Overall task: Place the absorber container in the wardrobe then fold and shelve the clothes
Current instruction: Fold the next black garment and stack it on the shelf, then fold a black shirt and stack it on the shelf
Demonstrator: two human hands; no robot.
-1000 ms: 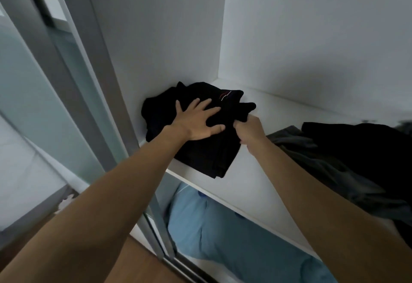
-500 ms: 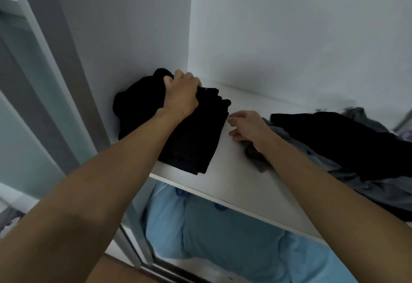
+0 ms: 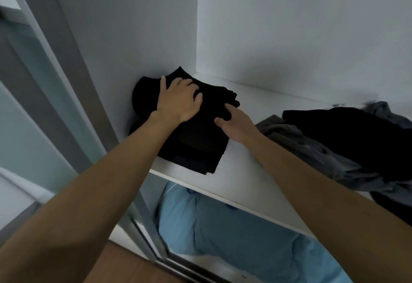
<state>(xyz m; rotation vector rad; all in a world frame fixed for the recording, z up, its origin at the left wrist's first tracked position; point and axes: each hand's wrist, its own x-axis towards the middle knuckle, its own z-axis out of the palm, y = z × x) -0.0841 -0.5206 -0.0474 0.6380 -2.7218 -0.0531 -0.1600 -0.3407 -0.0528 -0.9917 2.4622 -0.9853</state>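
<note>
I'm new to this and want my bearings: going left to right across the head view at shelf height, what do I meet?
Door frame → left hand, on the black pile → right hand, at the pile's right edge → loose clothes.

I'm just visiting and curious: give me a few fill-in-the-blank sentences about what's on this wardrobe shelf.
1. The left hand rests on a folded stack of clothes coloured ____.
2. That stack lies against the wardrobe's ____ side wall.
3. The loose heap of clothes lies to the ____ of the right hand.
4. The bedding under the shelf is ____.

Missing words: black; left; right; blue.
</note>
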